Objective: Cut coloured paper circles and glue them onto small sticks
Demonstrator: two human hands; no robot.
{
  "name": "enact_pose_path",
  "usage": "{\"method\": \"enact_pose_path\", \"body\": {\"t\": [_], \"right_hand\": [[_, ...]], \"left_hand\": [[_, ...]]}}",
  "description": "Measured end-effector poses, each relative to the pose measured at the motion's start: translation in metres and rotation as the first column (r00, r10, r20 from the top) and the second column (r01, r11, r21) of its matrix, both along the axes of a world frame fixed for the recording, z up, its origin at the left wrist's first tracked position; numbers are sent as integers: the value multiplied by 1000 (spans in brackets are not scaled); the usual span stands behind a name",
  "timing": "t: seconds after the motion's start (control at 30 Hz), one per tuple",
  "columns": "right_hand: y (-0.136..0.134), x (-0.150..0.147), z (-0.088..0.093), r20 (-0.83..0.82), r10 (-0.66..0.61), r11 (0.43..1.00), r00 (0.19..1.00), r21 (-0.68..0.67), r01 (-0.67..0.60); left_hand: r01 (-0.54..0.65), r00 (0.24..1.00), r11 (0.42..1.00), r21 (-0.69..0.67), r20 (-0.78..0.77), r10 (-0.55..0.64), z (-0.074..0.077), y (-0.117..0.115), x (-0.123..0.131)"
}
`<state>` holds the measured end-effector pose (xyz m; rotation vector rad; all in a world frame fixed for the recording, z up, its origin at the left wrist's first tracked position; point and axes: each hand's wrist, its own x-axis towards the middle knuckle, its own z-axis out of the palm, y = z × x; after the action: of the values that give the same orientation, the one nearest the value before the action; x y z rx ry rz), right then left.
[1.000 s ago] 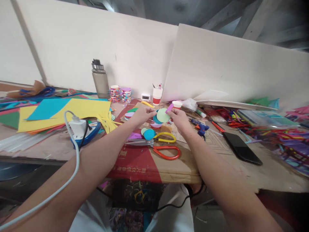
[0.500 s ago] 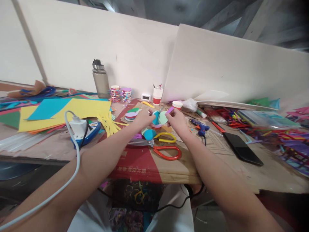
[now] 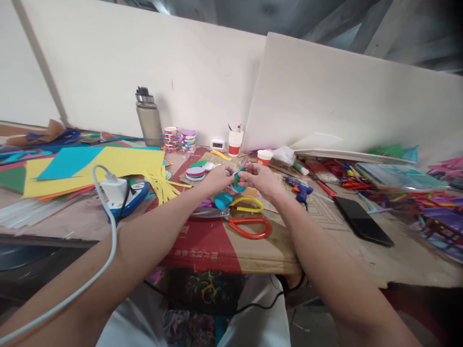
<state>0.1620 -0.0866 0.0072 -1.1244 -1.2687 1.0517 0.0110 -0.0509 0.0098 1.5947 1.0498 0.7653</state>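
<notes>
Green disc pinched between two hands, beyond the scissors

Green disc (image 3: 238,180): thin, looks like paper, tilted steeply and narrowed to the eye, a paler band along its lower left. Blurred; surface detail lost. Position: just past the yellow loop of the scissors (image 3: 227,212), the landmark here. Left hand (image 3: 220,178): fingers clamped on the disc's left side. Right hand (image 3: 261,179): fingers clamped on its right side; fingertips partly hidden.

Blue disc (image 3: 222,200) just beside the scissors, at the yellow loop's left end. Farther beyond and left of them, a small pile of discs (image 3: 196,174), purple on top.

Writing: red cardboard panel (image 3: 213,236) below the scissors carries a row of Chinese characters, upside down, too soft to read surely. White clock (image 3: 217,144), well beyond the scissors: dark digits, illegible. Power strip (image 3: 139,193), left of the scissors: round sticker, unreadable. Phone (image 3: 361,220) to their right, screen dark.
</notes>
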Motion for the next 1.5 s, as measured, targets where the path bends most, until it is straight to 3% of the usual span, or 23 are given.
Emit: {"method": "enact_pose_path", "body": {"t": [0.1, 0.3, 0.4, 0.53, 0.77, 0.9, 1.17, 1.5], "right_hand": [[3, 5, -2, 142, 6, 999, 990, 39, -12], [8, 13, -4, 392, -211, 969, 896, 201, 141], [9, 16, -4, 421, -260, 957, 869, 232, 174], [12, 19, -5, 439, -223, 965, 870, 225, 134], [16, 22, -11, 318, -243, 966, 917, 169, 197], [14, 22, -10, 387, -274, 954, 880, 221, 200], [6, 17, -2, 527, -376, 920, 762, 314, 236], [4, 18, 0, 512, -398, 911, 761, 316, 264]], "left_hand": [[1, 1000, 1000, -7, -5, -1, 2, 0, -1], [-1, 1000, 1000, -22, 1, 1, -1, 5, 0], [10, 1000, 1000, -21, -24, -11, -4, 8, 0], [30, 999, 999, -27, 14, -30, -4, 7, -1], [63, 983, 995, -81, 177, -48, -2, 2, -3], [66, 978, 992, -107, 206, -42, -3, 3, -2], [54, 977, 998, -34, 208, -45, -10, 10, 1], [90, 958, 996, 20, 271, -92, -10, 7, 2]]}}
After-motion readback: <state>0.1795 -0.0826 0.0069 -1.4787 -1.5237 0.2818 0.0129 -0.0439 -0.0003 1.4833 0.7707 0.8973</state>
